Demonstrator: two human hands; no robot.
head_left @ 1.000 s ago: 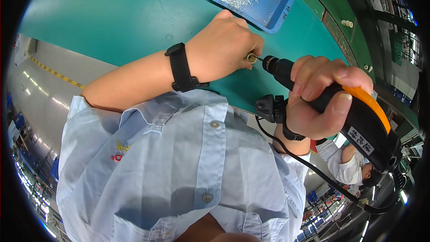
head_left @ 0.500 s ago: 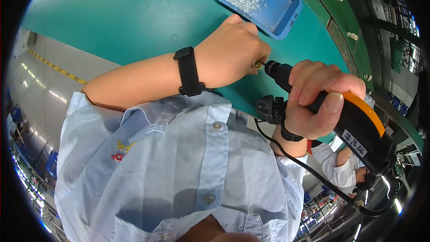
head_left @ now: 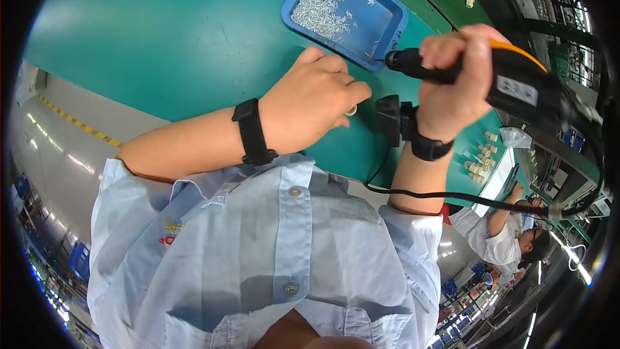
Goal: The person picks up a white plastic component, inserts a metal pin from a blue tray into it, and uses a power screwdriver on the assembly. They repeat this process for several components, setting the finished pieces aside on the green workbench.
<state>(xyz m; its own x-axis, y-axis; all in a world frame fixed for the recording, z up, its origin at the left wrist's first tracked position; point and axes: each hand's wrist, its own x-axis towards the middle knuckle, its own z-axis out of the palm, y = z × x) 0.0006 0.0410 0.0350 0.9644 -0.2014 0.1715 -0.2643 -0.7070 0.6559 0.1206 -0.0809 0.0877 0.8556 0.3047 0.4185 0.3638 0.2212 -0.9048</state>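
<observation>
Fingers of the left hand (head_left: 310,100) pinch a small cream ring (head_left: 352,110), mostly hidden, over the green worktop (head_left: 174,39). Those of the right hand (head_left: 455,84) wrap around a black-and-orange electric screwdriver (head_left: 507,68), its tip at the near corner of a blue tray (head_left: 376,24) holding small silvery pieces (head_left: 316,13); whether they touch is unclear.

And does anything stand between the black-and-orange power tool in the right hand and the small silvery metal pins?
Only the rim of the blue rectangular tray, at the corner nearest the power tool; nothing else visible lies before the silvery pins. Whether tool and rim touch is unclear.
</observation>
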